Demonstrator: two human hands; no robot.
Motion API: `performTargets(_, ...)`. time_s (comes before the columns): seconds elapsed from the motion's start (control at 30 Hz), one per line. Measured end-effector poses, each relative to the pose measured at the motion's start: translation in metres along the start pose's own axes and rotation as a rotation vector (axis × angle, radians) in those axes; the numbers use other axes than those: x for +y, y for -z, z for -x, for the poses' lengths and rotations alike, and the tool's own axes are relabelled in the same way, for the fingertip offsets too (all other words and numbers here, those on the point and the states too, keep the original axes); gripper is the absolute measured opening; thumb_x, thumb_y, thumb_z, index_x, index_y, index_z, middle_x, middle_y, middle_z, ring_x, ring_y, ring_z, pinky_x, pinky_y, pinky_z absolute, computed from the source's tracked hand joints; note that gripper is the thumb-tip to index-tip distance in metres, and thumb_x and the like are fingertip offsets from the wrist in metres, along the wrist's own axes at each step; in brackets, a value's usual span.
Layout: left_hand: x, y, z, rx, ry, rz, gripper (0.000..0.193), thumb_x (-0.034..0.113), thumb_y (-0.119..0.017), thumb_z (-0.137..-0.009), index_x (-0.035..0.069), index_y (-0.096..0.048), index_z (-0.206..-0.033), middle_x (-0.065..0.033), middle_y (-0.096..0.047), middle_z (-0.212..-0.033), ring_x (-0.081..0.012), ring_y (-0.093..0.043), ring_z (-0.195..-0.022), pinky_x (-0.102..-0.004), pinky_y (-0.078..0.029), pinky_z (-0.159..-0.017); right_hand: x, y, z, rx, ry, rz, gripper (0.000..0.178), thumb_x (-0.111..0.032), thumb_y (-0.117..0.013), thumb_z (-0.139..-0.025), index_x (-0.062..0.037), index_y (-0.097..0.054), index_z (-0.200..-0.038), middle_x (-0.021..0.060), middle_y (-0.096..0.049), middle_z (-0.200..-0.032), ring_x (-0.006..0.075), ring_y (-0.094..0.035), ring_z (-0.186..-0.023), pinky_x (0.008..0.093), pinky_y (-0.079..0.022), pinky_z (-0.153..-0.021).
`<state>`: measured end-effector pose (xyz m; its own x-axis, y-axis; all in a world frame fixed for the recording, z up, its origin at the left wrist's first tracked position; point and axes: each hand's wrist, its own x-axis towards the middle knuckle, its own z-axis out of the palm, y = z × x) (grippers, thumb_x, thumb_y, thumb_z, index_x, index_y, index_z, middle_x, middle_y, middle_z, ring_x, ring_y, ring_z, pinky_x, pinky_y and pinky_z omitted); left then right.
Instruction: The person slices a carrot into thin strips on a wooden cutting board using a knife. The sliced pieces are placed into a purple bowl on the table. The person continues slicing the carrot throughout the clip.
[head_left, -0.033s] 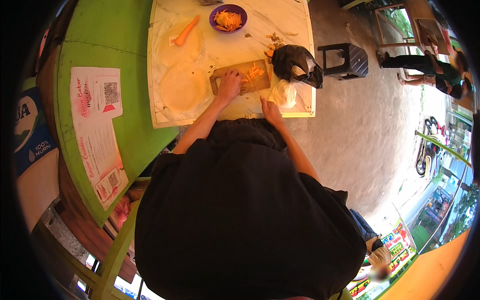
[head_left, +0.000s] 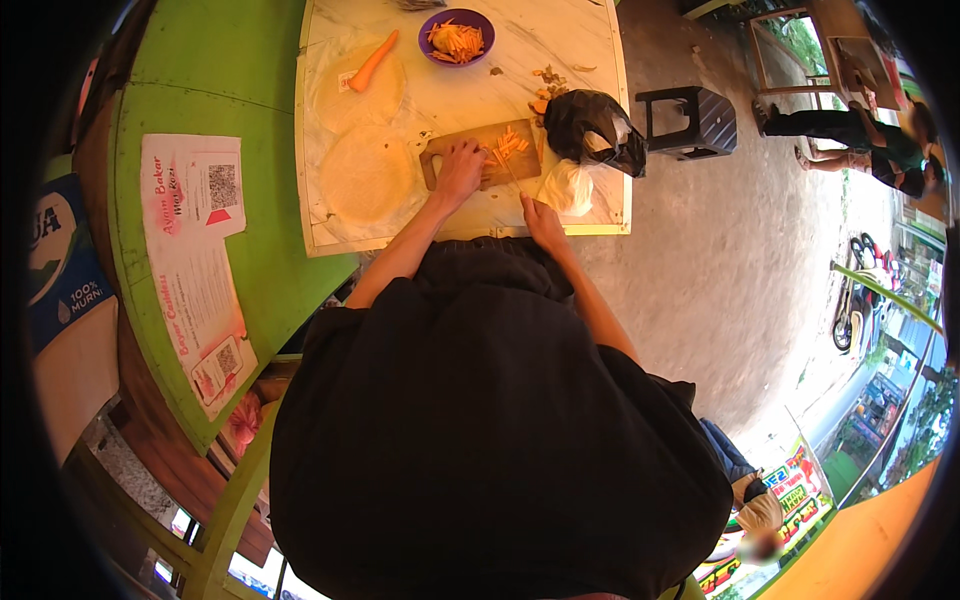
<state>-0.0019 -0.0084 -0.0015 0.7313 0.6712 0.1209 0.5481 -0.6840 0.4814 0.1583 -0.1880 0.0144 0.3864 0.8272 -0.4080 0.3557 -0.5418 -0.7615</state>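
A wooden cutting board lies near the table's front edge. My left hand rests on it with bent fingers, closed on a carrot piece that it mostly hides. In my right hand is the handle of a knife. The thin knife blade points forward over the board, close to my left fingertips. Cut carrot sticks lie in a small heap just beyond the blade. Farther back, a purple bowl holds shredded carrot, and a whole carrot lies left of it.
Beside the board's right end stand a black plastic bag and a pale bag. Peelings are scattered behind them. Two round pale sheets cover the table's left part. A dark plastic stool stands right of the table.
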Motion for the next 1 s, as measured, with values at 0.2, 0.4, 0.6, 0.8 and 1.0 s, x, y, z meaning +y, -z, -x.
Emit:
performTargets(0.2, -0.011, -0.003, -0.004, 0.0, -0.031, 0.022, 0.019, 0.003, -0.069, -0.09, 0.002, -0.076, -0.108, -0.0097, -0.065, -0.109, -0.0303, -0.056, -0.111, -0.0456, -0.038, -0.099, 0.005, 0.005, -0.007, -0.028, 0.274, 0.049, 0.026, -0.026, -0.049, -0.111, -0.0009, -0.052, -0.117, 0.033, -0.067, -0.092, 0.0534, -0.066, -0.09, 0.059, -0.048, -0.073)
performTargets(0.4, -0.012, 0.002, 0.009, 0.007, -0.02, 0.03, 0.019, 0.006, -0.07, -0.091, 0.004, -0.077, -0.108, -0.0074, -0.068, -0.117, -0.0296, -0.057, -0.118, -0.0481, -0.038, -0.101, 0.002, 0.001, -0.009, -0.001, 0.286, 0.163, 0.018, -0.019, -0.048, -0.11, -0.0054, -0.051, -0.122, 0.0319, -0.069, -0.091, 0.0546, -0.065, -0.087, 0.0619, -0.049, -0.072)
performTargets(0.6, -0.003, 0.01, 0.035, -0.034, -0.144, -0.016, 0.03, 0.008, -0.065, -0.093, 0.001, -0.073, -0.121, -0.0143, -0.062, -0.134, -0.0355, -0.051, -0.132, -0.053, -0.036, -0.111, -0.019, 0.004, -0.002, -0.04, 0.326, 0.25, 0.047, -0.01, -0.049, -0.106, -0.0168, -0.044, -0.153, 0.0327, -0.067, -0.1, 0.0534, -0.065, -0.091, 0.0587, -0.051, -0.078)
performTargets(0.8, -0.002, 0.015, 0.04, -0.04, -0.18, -0.02, 0.041, 0.01, -0.067, -0.093, 0.002, -0.066, -0.133, -0.0144, -0.057, -0.143, -0.0362, -0.047, -0.138, -0.0553, -0.032, -0.116, -0.012, 0.0, -0.007, -0.087, 0.385, 0.354, 0.067, -0.008, -0.05, -0.103, -0.0239, -0.031, -0.166, 0.0294, -0.063, -0.104, 0.0516, -0.065, -0.087, 0.057, -0.053, -0.078)
performTargets(1.0, -0.004, 0.012, 0.042, -0.045, -0.177, -0.027, 0.04, 0.01, -0.066, -0.094, 0.003, -0.066, -0.134, -0.0147, -0.056, -0.145, -0.037, -0.046, -0.14, -0.0567, -0.03, -0.118, -0.014, 0.0, -0.006, -0.087, 0.375, 0.364, 0.065, -0.008, -0.049, -0.103, -0.0239, -0.035, -0.165, 0.0287, -0.063, -0.103, 0.0504, -0.066, -0.086, 0.0567, -0.054, -0.076)
